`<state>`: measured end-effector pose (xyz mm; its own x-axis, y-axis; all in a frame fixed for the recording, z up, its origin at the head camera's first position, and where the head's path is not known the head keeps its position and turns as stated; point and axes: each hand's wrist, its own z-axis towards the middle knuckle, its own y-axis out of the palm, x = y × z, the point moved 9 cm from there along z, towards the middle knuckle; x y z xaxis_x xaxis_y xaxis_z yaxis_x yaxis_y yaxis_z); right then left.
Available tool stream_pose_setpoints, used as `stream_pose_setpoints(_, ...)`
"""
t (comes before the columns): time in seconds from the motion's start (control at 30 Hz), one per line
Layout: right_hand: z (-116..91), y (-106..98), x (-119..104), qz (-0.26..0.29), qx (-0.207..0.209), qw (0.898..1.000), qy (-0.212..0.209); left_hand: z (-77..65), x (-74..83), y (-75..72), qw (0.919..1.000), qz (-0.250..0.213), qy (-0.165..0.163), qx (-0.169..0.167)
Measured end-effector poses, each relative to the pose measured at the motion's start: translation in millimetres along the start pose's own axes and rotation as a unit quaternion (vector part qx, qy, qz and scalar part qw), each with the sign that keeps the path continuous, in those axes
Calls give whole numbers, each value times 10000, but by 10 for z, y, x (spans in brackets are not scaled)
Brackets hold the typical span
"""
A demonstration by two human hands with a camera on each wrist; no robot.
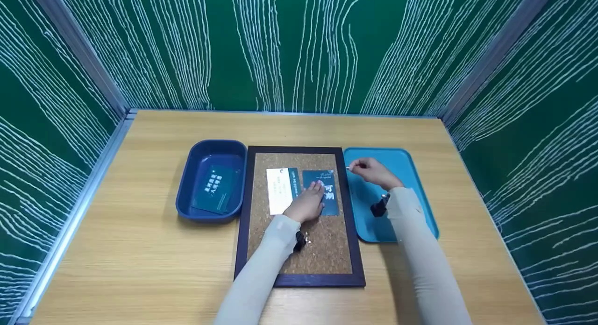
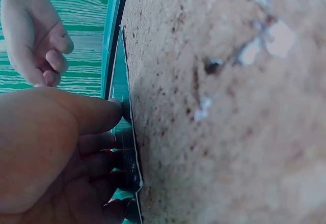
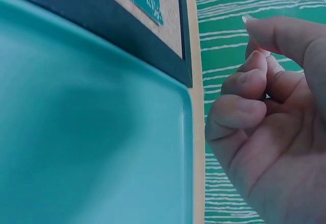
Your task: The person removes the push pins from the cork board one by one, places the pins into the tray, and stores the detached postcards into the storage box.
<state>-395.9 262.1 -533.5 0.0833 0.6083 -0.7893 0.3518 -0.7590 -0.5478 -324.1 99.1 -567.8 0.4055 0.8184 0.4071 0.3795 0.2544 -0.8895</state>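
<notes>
My left hand [image 1: 306, 203] rests with spread fingers on a dark green card [image 1: 331, 207] with white lettering, pressing it to a dark-framed cork board [image 1: 322, 262]. Left of it lies a white and green card [image 1: 279, 192] on the same cork. Over the blue tray's left edge, my right hand [image 1: 376, 172] pinches a small whitish pin [image 1: 348, 168] between thumb and fingertips; its exact shape is too small to tell. Several small shiny pins [image 1: 307, 237] lie on the cork by my left wrist, blurred in the left wrist view.
A dark blue bin [image 1: 183, 194] at the board's left holds green cards [image 1: 217, 187]. The light blue tray [image 1: 373, 229] lies against the board's right side. Green panels [image 1: 322, 49] with white wavy lines enclose the wooden table [image 1: 140, 259].
</notes>
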Motion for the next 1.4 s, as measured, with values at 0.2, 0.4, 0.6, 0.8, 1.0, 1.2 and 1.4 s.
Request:
stream_pose_setpoints(0.2,-68,-133,96,26,53,10000,17,10,-8,8,9999,80,-33,-66)
stream_pose_setpoints(0.4,-150,-252,179,51,63,10000,-29,1,4,-5,10000,62,-20,-45)
stream_pose_setpoints(0.6,-193,-340,286,-22,101,9999,20,1,0,9,10000,-18,-60,-59)
stream_pose_setpoints(0.8,-232,-423,356,-31,105,9998,147,11,-5,14,9999,-23,-63,-76)
stream_pose_setpoints(1.0,-287,-493,372,31,93,9999,79,7,-10,8,10000,-48,-63,-38)
stream_pose_setpoints(1.2,-316,-553,435,148,83,9998,142,-5,-11,-1,10000,-35,-61,24)
stream_pose_setpoints(1.4,-380,-596,441,125,39,9995,294,-9,-5,0,10000,-19,0,58)
